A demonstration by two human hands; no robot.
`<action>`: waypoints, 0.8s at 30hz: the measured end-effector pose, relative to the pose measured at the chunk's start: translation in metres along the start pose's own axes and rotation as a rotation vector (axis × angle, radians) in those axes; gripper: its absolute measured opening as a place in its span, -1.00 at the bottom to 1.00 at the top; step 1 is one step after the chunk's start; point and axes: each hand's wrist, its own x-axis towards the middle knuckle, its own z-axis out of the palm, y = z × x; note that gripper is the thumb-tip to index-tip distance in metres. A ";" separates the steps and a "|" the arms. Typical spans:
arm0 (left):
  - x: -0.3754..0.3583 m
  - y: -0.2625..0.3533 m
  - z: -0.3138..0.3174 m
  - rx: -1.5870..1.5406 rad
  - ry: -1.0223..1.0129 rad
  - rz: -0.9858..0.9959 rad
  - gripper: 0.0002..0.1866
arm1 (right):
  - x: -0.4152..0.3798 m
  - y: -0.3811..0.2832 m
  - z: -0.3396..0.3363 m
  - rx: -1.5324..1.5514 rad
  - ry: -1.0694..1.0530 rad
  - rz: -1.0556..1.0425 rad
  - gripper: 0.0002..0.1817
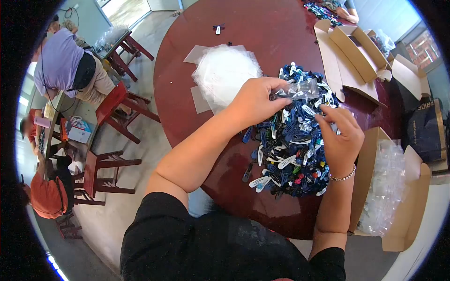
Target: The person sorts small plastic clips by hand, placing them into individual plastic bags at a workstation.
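Observation:
My left hand [260,100] is closed on a small clear plastic bag [304,90], which lies sideways between thumb and fingers with dark and light pieces inside. Just to its right, thumb and forefinger of my right hand [341,133] are pinched together at the end of a pale hair clip [310,111]. Both hands are over a large heap of snap hair clips [293,145], mostly navy, black, white and silver, with a few red and yellow bits. Left of the heap, a loose stack of flat clear bags [225,70] lies on the round dark red table [180,103].
An open carton [368,187] with filled clear bags [384,187] stands at my right. Further back are more cardboard boxes [358,51] and another person's hand [348,15] by more clips. Red stools [112,168] and other people stand or sit at the left.

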 end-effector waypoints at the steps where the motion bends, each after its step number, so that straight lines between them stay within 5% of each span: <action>1: 0.000 0.001 0.000 0.014 -0.005 0.005 -0.65 | 0.000 0.004 0.001 -0.063 -0.071 -0.072 -0.80; 5: -0.001 0.000 0.000 0.084 0.010 0.051 -0.65 | 0.001 0.012 0.008 -0.235 -0.309 -0.348 -0.81; 16: 0.000 -0.003 0.001 0.084 0.012 0.072 -0.66 | -0.015 0.013 0.022 -0.271 -0.417 -0.120 -0.80; 24: -0.002 0.002 0.001 0.145 0.026 0.118 -0.66 | 0.002 0.001 -0.011 0.100 -0.412 0.172 -0.89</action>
